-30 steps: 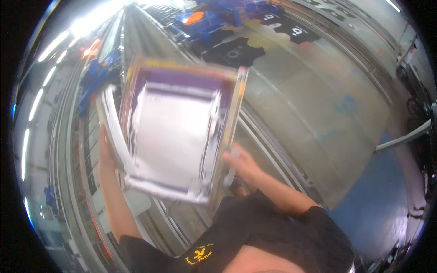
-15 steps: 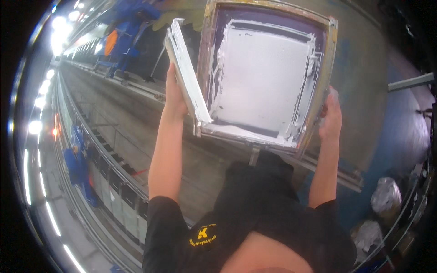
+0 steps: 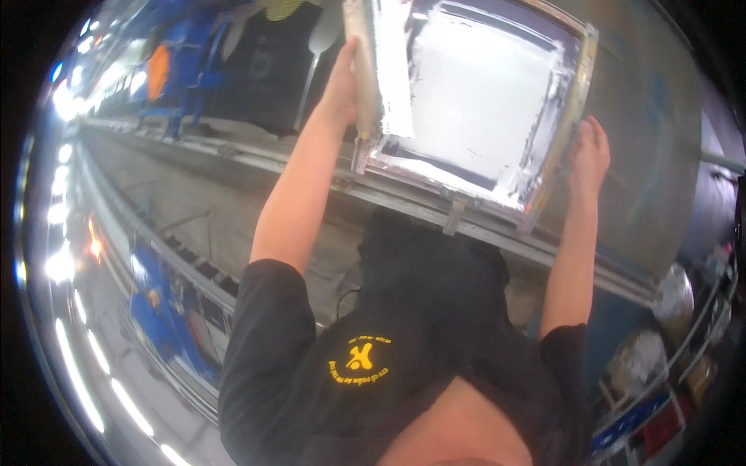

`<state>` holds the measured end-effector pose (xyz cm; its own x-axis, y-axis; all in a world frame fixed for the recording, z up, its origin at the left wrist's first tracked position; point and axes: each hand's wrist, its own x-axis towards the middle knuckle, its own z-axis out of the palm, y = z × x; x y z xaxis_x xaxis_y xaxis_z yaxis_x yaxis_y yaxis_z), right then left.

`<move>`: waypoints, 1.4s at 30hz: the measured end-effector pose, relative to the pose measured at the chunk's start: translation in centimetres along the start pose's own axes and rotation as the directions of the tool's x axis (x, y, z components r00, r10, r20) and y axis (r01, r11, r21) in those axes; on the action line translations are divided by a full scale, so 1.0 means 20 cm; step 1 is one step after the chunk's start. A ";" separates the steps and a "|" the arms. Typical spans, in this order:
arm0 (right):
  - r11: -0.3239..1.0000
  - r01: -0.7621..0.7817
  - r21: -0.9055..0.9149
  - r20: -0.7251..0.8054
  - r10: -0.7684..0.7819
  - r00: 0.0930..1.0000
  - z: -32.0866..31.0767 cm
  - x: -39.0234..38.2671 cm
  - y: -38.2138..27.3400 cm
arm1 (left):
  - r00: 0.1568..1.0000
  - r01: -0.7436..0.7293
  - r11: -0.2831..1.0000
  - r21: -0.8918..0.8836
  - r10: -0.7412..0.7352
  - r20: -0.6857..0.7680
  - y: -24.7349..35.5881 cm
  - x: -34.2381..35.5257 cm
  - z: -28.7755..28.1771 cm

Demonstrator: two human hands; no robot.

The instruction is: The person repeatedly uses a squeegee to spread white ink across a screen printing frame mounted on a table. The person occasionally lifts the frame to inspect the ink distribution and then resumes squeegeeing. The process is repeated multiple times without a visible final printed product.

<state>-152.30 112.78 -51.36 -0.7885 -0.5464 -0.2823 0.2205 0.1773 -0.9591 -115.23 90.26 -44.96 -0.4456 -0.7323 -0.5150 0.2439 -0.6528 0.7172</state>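
one head-worn fisheye view, looking down close over the person's chest and raised forearms.

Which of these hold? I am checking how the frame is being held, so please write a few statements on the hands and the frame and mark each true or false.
1. Both hands hold the frame. True.
2. The left hand grips the frame's left side. True.
3. The right hand hangs free at the person's side. False: it is raised on the frame's right edge.
4. The frame's inner panel is white. True.
5. The person's shirt is white. False: it is black with a yellow mark.
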 end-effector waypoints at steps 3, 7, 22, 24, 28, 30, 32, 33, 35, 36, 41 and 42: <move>1.000 0.021 -0.012 -0.037 -0.022 0.999 0.03 -0.01 0.06 | 0.995 0.013 0.999 -0.052 -0.007 0.100 -0.04 0.04 -0.08; 1.000 0.022 -0.006 -0.086 -0.022 0.996 0.05 0.00 0.06 | 0.997 0.071 0.995 -0.071 -0.072 -0.008 -0.06 0.05 -0.18; 0.921 0.240 -0.307 -0.204 -0.310 0.929 -0.13 0.06 -0.03 | 0.986 0.152 0.988 0.014 -0.150 -0.077 -0.15 0.03 0.02; 0.915 0.194 -0.354 -0.167 -0.266 0.949 -0.13 -0.01 -0.01 | 0.975 0.089 0.965 0.245 -0.035 -0.218 -0.19 -0.05 0.01; 0.868 -0.235 -0.438 -0.062 0.232 0.971 -0.17 -0.08 0.15 | 0.992 0.042 0.990 0.138 -0.025 -0.125 -0.25 -0.35 0.07; 0.862 -0.157 -0.482 -0.089 0.130 0.987 -0.25 0.01 0.21 | 0.967 0.049 0.995 -0.087 -0.070 -0.246 -0.31 -0.36 0.18; 0.875 -0.088 -0.476 -0.113 0.038 0.993 -0.33 0.14 0.24 | 0.992 0.013 1.000 0.025 -0.009 -0.129 -0.37 -0.31 0.28; 0.875 -0.098 -0.475 -0.101 0.056 0.993 -0.38 0.19 0.23 | 0.995 0.001 1.000 -0.003 -0.002 -0.099 -0.40 -0.29 0.32; 0.828 -0.075 -0.555 -0.091 0.029 0.995 -0.45 0.21 0.17 | 0.996 -0.025 0.998 -0.064 0.019 -0.083 -0.48 -0.30 0.34; 0.774 -0.110 -0.624 -0.043 0.107 0.993 -0.46 0.12 0.12 | 0.986 -0.025 0.989 -0.146 0.000 -0.169 -0.51 -0.38 0.31; 0.958 0.286 0.036 0.228 -0.286 0.931 -0.74 -0.37 -0.63 | 0.995 -0.060 0.993 -0.106 0.050 -0.089 -0.57 -0.61 0.35; 0.919 0.233 0.317 0.331 -0.337 0.881 -0.83 -0.49 -0.83 | 0.996 -0.042 0.987 -0.153 0.030 -0.082 -0.57 -0.65 0.38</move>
<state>-157.80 128.70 -32.46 -0.5792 -0.8123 0.0685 0.2007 -0.2236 -0.9538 -118.86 108.70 -42.85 -0.3655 -0.7650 -0.5303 0.3910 -0.6432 0.6583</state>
